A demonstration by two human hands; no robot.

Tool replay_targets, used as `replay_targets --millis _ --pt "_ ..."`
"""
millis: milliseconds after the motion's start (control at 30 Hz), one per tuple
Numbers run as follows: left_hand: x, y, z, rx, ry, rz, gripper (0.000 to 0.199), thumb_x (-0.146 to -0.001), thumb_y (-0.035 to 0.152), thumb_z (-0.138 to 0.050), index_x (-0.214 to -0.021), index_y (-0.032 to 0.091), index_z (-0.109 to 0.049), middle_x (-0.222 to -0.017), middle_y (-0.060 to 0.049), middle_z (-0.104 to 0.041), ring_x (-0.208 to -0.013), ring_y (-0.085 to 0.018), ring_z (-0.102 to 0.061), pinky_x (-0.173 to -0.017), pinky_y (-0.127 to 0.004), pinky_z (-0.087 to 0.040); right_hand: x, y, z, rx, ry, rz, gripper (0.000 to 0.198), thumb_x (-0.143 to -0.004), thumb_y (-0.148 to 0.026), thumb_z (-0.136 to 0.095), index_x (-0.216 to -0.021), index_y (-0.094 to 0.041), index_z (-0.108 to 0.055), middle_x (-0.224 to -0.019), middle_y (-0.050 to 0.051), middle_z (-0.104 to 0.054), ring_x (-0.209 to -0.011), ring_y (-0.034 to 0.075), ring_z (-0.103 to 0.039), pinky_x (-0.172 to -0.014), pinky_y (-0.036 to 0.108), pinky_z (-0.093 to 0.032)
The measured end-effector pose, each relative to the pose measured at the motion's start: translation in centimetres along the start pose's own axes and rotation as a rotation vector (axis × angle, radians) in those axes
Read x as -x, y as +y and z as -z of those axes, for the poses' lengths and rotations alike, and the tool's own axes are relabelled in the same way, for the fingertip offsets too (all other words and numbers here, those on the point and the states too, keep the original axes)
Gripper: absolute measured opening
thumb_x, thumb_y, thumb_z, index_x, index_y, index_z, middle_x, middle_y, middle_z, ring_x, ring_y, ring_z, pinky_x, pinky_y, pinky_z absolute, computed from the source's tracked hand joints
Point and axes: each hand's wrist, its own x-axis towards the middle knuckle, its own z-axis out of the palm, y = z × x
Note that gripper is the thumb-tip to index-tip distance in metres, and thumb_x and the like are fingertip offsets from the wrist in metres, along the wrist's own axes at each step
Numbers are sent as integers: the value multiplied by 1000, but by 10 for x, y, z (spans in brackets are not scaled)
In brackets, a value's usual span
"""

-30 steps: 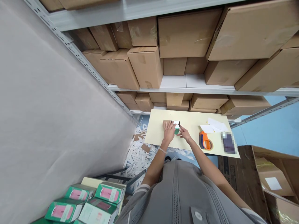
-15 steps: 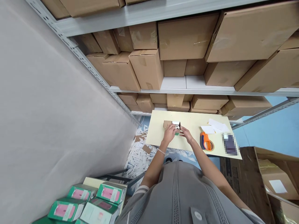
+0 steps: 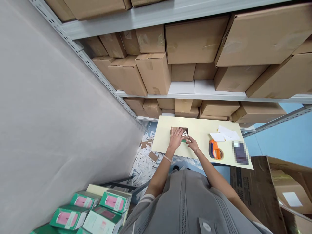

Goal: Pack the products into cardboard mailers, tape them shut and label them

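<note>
A small open box (image 3: 183, 141) with a green side and brown inner faces sits on the cream table (image 3: 163, 128). Something white (image 3: 184, 133) shows inside it, too small to make out. My left hand (image 3: 175, 137) lies over the box's left part, fingers stretched out flat and covering much of it. At the box's right front corner is my right hand (image 3: 193, 145), its thumb and fingers closed on the edge.
An orange and blue tape dispenser (image 3: 214, 150), white papers (image 3: 225, 133) and a blurred dark object (image 3: 240, 152) lie right on the table. Shelves of cartons (image 3: 153, 73) stand behind. Green boxes (image 3: 113, 201) are lower left, a large open carton (image 3: 258, 185) lower right, paper shreds (image 3: 143, 165) on the floor.
My left hand has spread flat over the box, where its fingers were bent at the opening. My right hand has come slightly down onto the box's right front corner. A white flap no longer shows.
</note>
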Motion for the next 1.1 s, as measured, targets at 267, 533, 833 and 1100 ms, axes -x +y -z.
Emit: replay_targets --millis 267,533,833,1100 --pt "-27 -18 0 51 -81 -3 79 -87 39 -64 -155 24 -24 -161 -11 -29 -152 -28 -15 -122 -57 2 -5 -5 7 88 30 101 53 -86 -34 -60 -136 -18 -56 -134 12 -62 -100 22 -68 -91 37 -54" --pt "-38 -31 -8 67 -177 22 85 -85 47 -65 -156 28 -23 -163 -10 -24 -152 -30 -13 -121 -59 -2 6 -36 8 570 211 339 55 -91 -32 -52 -146 -22 -46 -141 13 -55 -120 28 -57 -99 40 -46" --pt "-28 -24 -9 -9 -77 14 87 -84 45 -68 -155 22 -25 -162 -13 -25 -152 -31 -14 -123 -56 1 1 -64 1 963 257 291 28 -88 -31 -58 -103 -13 -74 -131 21 -58 -121 34 -51 -100 45 -37" --pt "-26 -29 -9 17 -67 41 87 -81 52 -69 -154 25 -29 -163 -13 -23 -152 -32 -15 -122 -60 -2 -19 -68 14 752 162 192 8 -76 -23 -67 -80 -19 -72 -112 13 -66 -105 27 -61 -88 36 -47"
